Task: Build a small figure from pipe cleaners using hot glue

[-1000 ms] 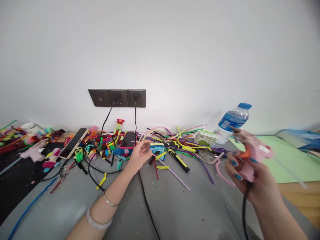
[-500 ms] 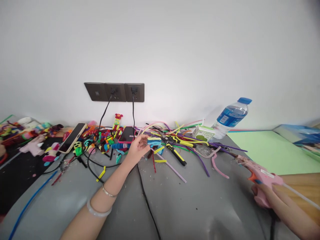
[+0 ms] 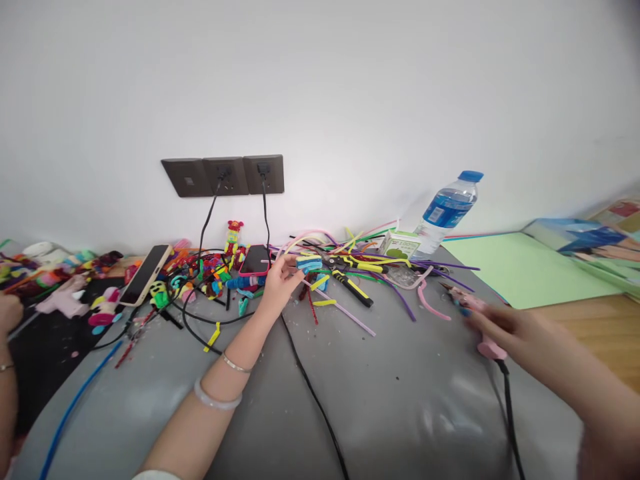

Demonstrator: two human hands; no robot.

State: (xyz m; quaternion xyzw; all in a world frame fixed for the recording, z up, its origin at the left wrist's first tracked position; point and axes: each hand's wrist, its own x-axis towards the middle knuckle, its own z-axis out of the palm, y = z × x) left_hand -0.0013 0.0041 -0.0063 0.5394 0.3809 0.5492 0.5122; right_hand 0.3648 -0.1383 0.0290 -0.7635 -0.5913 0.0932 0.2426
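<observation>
My left hand (image 3: pixel 283 277) pinches a small block of blue and yellow pipe cleaners (image 3: pixel 309 264) between thumb and fingers, above the grey table. Just right of it lie black-and-yellow pliers (image 3: pixel 353 288) and loose pipe cleaners. Short yellow pieces (image 3: pixel 325 303) and a lilac pipe cleaner (image 3: pixel 354 318) are in front. On the right, my right hand (image 3: pixel 505 327) is closed over the upper body of a pink hot glue gun (image 3: pixel 491 347), slightly blurred. The gun's nozzle points left and its black cord runs down toward me; my hand hides much of the body.
A tilted water bottle (image 3: pixel 447 212) and a green-and-white box (image 3: pixel 400 244) stand by the wall. Green paper (image 3: pixel 505 270) lies right. Phones (image 3: pixel 147 275), pipe-cleaner figures (image 3: pixel 234 238) and cords crowd the left. Another person's hand (image 3: pixel 9 313) is at the far left, near a second glue gun (image 3: pixel 64 298).
My right hand and the glue gun have moved left and away from me; the hand has shifted from the handle to the gun's upper body. My left hand keeps its hold. The view shifted slightly.
</observation>
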